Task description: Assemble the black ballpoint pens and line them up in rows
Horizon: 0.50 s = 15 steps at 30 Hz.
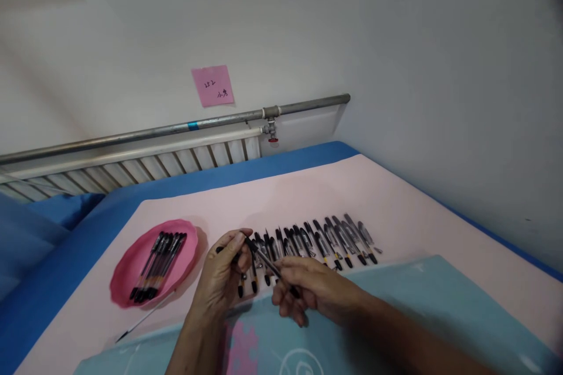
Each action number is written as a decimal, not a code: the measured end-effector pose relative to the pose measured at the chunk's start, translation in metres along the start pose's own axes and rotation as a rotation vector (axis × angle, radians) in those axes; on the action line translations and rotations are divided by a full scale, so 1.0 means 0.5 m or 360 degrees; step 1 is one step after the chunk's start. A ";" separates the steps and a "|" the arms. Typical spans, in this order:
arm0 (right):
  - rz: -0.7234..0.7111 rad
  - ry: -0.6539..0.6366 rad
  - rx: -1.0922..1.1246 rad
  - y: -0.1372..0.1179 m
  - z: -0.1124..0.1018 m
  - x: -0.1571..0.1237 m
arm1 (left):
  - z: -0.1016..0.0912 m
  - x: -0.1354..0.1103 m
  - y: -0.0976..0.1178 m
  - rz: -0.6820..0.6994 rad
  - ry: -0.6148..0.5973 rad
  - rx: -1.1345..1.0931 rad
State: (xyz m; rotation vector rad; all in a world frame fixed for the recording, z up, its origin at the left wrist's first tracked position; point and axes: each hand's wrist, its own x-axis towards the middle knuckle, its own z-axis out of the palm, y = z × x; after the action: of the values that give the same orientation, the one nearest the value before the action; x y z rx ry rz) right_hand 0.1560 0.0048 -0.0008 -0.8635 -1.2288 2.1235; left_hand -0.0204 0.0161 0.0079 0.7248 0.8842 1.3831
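Between my two hands is a slim pen (266,261) with a clear barrel, dark inside, slanting down to the right. My left hand (222,272) is closed at its upper end, fingers pinched around a black part there. My right hand (310,287) grips the lower part of the barrel; a black end pokes out below the fingers. Just beyond both hands lies a long row of pen parts (303,240), with black caps and clear barrels. To the left, a pink dish (121,269) holds several pens (158,266) laid side by side.
A thin white refill (143,323) with a dark tip lies by the dish. A light blue mat (387,304) covers the near part of the pink tabletop (264,205). Behind the table are a radiator (193,158), a metal pipe (153,132) and a pink note (213,87).
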 end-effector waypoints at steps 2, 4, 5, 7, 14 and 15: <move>0.0041 -0.0018 0.0043 0.000 0.001 0.001 | 0.000 0.001 0.000 0.0004 0.0016 -0.0012; -0.0045 0.0095 0.0006 0.000 -0.001 0.003 | 0.000 0.001 0.000 0.0009 0.0040 -0.0029; -0.0105 0.0158 0.0017 0.000 -0.002 0.003 | 0.000 0.002 0.000 0.0013 0.0046 -0.0036; -0.0130 0.0174 0.0123 -0.001 -0.002 0.003 | 0.001 0.002 -0.002 0.0023 0.0041 -0.0047; 0.0116 0.0097 0.0088 -0.003 -0.002 0.001 | 0.000 0.003 -0.004 0.0024 0.0043 -0.0043; 0.0034 0.0177 0.0071 -0.003 -0.002 0.002 | -0.001 0.003 -0.004 0.0027 0.0048 -0.0045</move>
State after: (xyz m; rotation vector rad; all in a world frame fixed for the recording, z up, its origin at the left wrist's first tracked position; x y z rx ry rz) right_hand 0.1564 0.0068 0.0001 -0.9653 -1.1165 2.0816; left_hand -0.0196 0.0173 0.0059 0.6925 0.8822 1.4225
